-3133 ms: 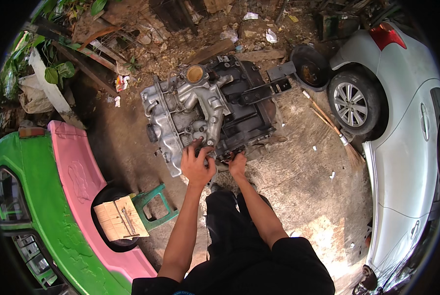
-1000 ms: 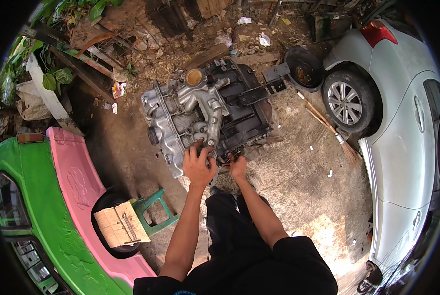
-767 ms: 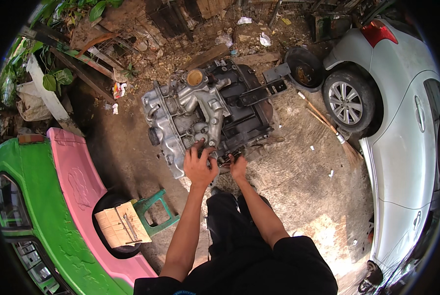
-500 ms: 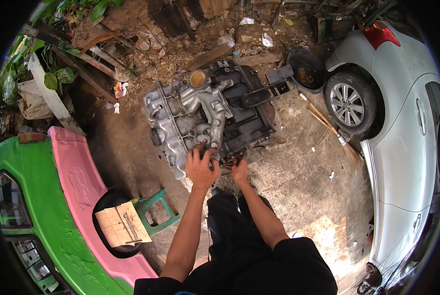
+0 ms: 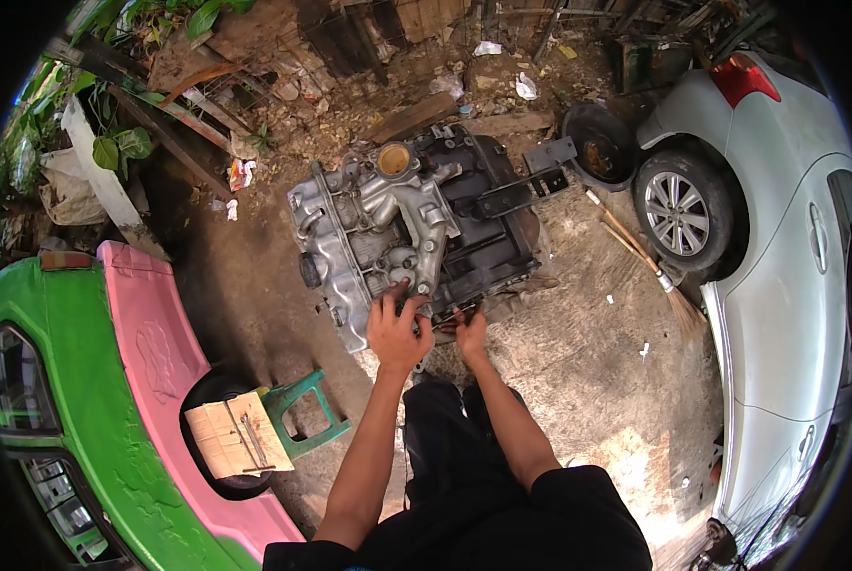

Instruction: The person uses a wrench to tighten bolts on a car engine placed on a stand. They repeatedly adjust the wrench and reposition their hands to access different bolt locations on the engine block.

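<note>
A greasy car engine [image 5: 364,249] rests on the ground in front of me, with a silver cover on its left and a dark block on its right. A silver intake manifold [image 5: 424,224] runs along its middle, topped by a round brownish opening. My left hand [image 5: 399,335] lies over the near end of the engine, fingers spread and fingertips touching metal by the manifold's lower bolt. Just right of it, my right hand [image 5: 470,335] has its fingers curled together at the engine's near edge. Whatever small part those fingers pinch is hidden.
A green stool [image 5: 302,414] and cardboard with wrenches [image 5: 226,438] are at the left, beside a green-and-pink car [image 5: 145,343]. On the right stand a silver car [image 5: 778,333], a broom [image 5: 640,252] and a black basin [image 5: 597,143]. Wood scraps and litter lie behind the engine.
The whole view has shifted slightly, so the engine sits a little lower and farther right. Both hands stay at its near edge, with only small finger movements.
</note>
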Motion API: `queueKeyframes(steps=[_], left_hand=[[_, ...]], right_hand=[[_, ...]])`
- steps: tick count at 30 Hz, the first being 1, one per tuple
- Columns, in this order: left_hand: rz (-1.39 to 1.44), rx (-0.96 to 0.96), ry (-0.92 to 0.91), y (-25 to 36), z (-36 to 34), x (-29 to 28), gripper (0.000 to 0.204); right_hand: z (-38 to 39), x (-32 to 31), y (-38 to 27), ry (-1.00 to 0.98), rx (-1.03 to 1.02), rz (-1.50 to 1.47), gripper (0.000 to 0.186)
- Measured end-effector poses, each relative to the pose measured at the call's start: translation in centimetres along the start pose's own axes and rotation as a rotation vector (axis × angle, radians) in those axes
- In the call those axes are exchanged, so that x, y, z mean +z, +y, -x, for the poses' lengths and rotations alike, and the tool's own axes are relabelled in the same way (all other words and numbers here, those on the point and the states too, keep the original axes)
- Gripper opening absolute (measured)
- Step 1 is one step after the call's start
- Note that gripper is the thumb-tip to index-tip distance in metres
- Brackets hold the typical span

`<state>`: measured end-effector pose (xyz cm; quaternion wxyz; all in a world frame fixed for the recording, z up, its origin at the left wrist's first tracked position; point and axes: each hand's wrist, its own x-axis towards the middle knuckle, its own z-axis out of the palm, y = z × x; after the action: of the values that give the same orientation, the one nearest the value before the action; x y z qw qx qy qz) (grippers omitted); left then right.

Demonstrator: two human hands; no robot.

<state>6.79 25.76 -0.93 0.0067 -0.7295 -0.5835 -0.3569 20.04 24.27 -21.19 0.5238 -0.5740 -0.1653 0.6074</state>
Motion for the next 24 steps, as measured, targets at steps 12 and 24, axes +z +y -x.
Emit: queueKeyframes(steps=[12, 24], left_hand=[[-0.002, -0.004, -0.007, -0.2, 0.2, 0.2, 0.030], [-0.001, -0.001, 0.005, 0.0, 0.1, 0.1, 0.030]], right_hand=[[1.3, -1.1, -1.9, 0.042, -0.284, 0.541, 0.026], [-0.6, -2.6, -0.3, 0.071, -0.347, 0.737, 0.046]])
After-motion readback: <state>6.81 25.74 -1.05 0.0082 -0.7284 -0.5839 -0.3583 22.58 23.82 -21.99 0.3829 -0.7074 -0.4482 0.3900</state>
